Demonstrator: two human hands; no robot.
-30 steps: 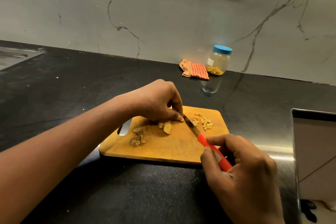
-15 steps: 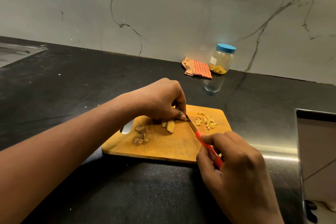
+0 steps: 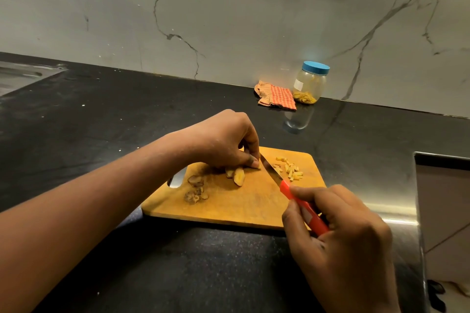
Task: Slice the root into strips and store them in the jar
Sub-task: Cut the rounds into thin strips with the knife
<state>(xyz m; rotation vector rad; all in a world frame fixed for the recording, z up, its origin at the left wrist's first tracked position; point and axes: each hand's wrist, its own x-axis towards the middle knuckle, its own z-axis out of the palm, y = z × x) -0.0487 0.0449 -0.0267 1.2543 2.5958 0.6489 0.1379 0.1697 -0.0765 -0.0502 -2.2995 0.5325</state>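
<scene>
Pinning the pale yellow root piece (image 3: 239, 176) to the wooden cutting board (image 3: 229, 208), the left grip (image 3: 229, 140) curls over it; the right grip (image 3: 338, 234) clasps the red-handled knife (image 3: 302, 203), blade alongside. Expect firm, light, slippery stock: hold the uncut end.

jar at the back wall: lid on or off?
On. The blue lid caps the jar, which stands upright; some yellow strips lie at its bottom.

Strips (image 3: 290, 170) on board (image 3: 244, 208), right of root (image 3: 238, 176); jar (image 3: 309, 84) behind.
</scene>
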